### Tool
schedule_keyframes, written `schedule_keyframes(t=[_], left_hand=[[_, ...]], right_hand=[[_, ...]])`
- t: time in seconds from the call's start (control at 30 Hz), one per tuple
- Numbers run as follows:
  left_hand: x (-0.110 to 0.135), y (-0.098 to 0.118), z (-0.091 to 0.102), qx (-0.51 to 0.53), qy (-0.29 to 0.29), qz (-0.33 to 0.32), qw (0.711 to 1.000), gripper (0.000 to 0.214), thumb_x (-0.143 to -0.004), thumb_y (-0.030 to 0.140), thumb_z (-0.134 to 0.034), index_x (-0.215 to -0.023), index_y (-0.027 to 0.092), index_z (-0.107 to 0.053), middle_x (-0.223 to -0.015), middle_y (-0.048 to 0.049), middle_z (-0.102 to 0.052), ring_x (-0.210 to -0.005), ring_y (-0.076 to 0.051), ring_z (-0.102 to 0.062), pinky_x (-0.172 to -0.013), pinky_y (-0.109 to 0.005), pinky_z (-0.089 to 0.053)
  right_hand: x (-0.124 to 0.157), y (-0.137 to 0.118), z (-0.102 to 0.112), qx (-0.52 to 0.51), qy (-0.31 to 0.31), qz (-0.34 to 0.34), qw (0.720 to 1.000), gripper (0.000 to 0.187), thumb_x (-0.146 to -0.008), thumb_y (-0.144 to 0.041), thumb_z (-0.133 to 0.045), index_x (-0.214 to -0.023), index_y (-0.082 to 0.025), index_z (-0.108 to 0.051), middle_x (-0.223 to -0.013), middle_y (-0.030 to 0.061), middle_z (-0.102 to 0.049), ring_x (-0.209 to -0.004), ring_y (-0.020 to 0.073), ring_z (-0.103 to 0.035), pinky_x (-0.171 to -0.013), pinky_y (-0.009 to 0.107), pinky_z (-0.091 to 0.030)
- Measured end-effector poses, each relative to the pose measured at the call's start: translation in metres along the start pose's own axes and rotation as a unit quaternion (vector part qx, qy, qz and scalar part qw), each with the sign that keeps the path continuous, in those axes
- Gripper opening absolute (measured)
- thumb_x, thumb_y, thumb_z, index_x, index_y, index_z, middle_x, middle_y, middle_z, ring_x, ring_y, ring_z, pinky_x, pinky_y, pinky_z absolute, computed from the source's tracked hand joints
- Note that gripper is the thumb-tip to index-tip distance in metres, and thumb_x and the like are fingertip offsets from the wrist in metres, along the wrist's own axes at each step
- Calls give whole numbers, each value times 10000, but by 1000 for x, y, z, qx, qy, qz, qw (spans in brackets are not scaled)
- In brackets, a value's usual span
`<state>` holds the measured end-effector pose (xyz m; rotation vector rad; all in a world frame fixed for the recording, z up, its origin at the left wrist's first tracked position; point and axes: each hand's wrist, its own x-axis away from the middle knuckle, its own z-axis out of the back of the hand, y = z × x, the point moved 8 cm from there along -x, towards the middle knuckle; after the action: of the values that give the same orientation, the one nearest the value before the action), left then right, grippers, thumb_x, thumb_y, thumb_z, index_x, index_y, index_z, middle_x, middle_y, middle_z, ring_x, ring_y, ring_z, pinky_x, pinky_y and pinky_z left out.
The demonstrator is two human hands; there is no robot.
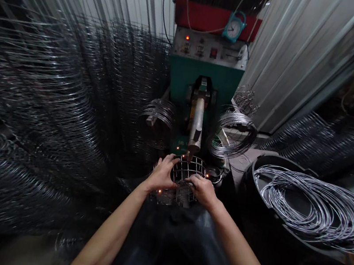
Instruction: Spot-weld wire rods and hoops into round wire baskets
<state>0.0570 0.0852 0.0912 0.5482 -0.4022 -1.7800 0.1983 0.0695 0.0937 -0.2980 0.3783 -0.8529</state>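
Observation:
A round wire basket (187,170) with a grid of thin metal rods sits under the electrode (194,146) of a green spot welding machine (183,73). My left hand (162,174) holds its left side, thumb and fingers curved around the wires. On the right, my right hand (202,187) pinches the basket's near edge, fingers bent in. Small orange sparks glow around the basket. The electrode tip comes down at the basket's far rim; whether it touches cannot be made out.
Bundles of wire rings (234,135) hang right of the electrode, and more rings (158,114) hang left. Tall stacks of wire frames (37,83) crowd the left. A black tub (257,188) with wire hoops (316,208) stands right. A teal clock (234,27) hangs above the control panel (221,52).

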Motion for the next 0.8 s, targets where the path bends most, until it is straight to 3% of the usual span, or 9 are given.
schedule_keyframes(t=[0.17,0.27,0.33,0.4,0.53,0.63,0.7,0.8], left_hand=[[-20,-6,5,-15,10,29,999,898,-477,312,-815,-1285,188,-442,-1414,-172,-348,-1335,-360,-281,-1071,-532,-266],[-26,-8,5,-16,8,34,999,895,-472,331,-824,-1275,197,-452,-1412,-165,-350,-1327,-343,-304,-1066,-505,-285],[-26,-9,5,-15,11,34,999,915,-467,335,-829,-1283,191,-441,-1417,-172,-339,-1332,-343,-294,-1071,-519,-269],[-26,-10,6,-14,19,38,999,935,-458,331,-834,-1289,179,-433,-1424,-181,-326,-1340,-354,-276,-1080,-536,-242],[-35,-18,10,-11,42,55,998,922,-476,328,-825,-1293,153,-435,-1427,-193,-321,-1337,-363,-281,-1088,-515,-245],[-46,-26,10,-14,35,83,996,922,-484,348,-821,-1296,145,-433,-1434,-201,-315,-1327,-355,-305,-1077,-489,-279],[-52,-28,10,-17,24,90,995,937,-479,376,-825,-1299,150,-432,-1440,-198,-310,-1336,-345,-297,-1078,-475,-280],[-49,-30,9,-13,13,93,996,953,-512,414,-808,-1335,186,-385,-1473,-185,-263,-1365,-333,-243,-1095,-507,-219]], right_hand=[[-20,8,8,-15,34,-38,999,191,-850,-188,-550,-992,-226,-672,-1003,55,-673,-886,181,-639,-749,246,-470],[-15,18,20,-101,117,-55,986,238,-810,-225,-598,-1042,-217,-650,-1056,67,-654,-946,194,-618,-817,278,-468],[7,36,24,-183,182,-104,961,303,-788,-293,-615,-1075,-196,-623,-1031,75,-654,-941,205,-610,-836,307,-468],[41,60,12,-262,210,-181,924,312,-786,-364,-586,-1033,-175,-619,-958,75,-664,-896,216,-613,-817,337,-478],[121,94,-42,-357,202,-292,864,338,-787,-425,-499,-1004,-191,-610,-891,73,-673,-830,241,-626,-790,405,-486],[167,104,-70,-358,248,-330,838,317,-711,-415,-595,-974,-240,-619,-957,74,-671,-919,266,-616,-864,420,-456],[187,112,-77,-377,301,-365,796,320,-672,-406,-641,-940,-234,-617,-944,65,-670,-920,261,-611,-840,406,-471],[205,130,-83,-497,362,-424,665,361,-626,-382,-683,-929,-205,-599,-803,12,-651,-702,189,-617,-600,318,-518]])
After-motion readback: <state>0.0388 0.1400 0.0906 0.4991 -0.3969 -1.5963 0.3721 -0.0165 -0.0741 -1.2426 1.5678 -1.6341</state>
